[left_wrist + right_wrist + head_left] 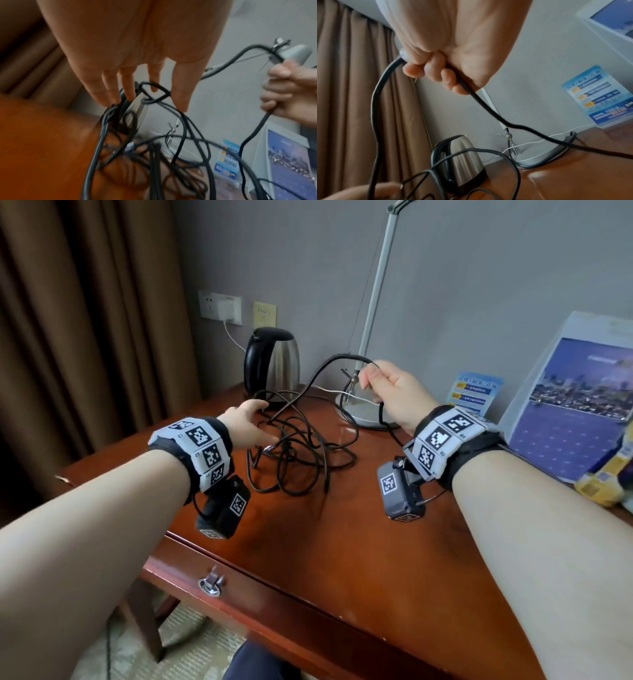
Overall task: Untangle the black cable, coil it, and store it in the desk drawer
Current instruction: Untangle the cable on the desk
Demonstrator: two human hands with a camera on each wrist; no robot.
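A long black cable [301, 450] lies in a tangled heap of loops at the back of the reddish wooden desk [342, 535]. My right hand [371, 386] is raised above the desk to the heap's right and grips one strand in its fist [433, 73]; the strand arches left down to the heap and hangs down on the other side. Over the heap's left side my left hand [263, 422] reaches in, its straight, spread fingers [126, 86] poking among the upper loops. The desk drawer [260, 587], with a metal ring handle [210, 583], is closed at the front.
Behind the heap stands a steel and black kettle [272, 364]. A desk lamp's round base [366, 409] and a thin white charger wire sit under my right hand. A blue card [476, 392], a brochure [575, 405] and yellow packets [606, 474] are on the right. Brown curtains [85, 320] hang left.
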